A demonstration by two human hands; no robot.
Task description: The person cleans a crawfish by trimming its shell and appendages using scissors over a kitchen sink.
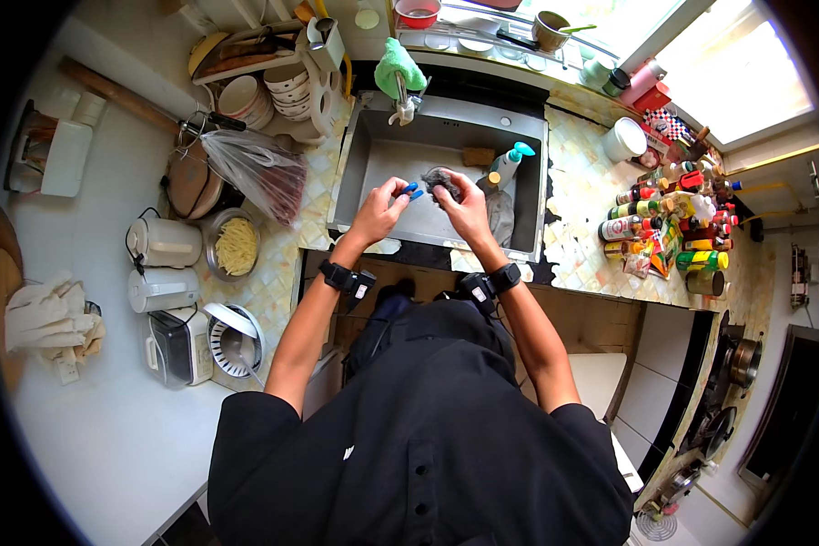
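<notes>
Both my hands are over the front part of a metal sink (396,160). My left hand (381,210) holds a small blue object (411,190) between thumb and fingers; its kind is not clear. In my right hand (465,205) is a dark, tangled scouring pad (441,183), close to the blue object but apart from it. A brown sponge (478,157), a pump bottle with a teal top (509,162), a bottle with an orange cap (489,181) and a grey cloth (499,217) are in the sink to the right. A green cloth (397,67) hangs on the faucet (403,109).
Left of the sink are a hanging plastic bag (266,170), a metal bowl of pale strips (235,247), kettles (167,242) and a dish rack with bowls (286,92). On the right counter are a white tub (624,140) and several sauce bottles (629,228).
</notes>
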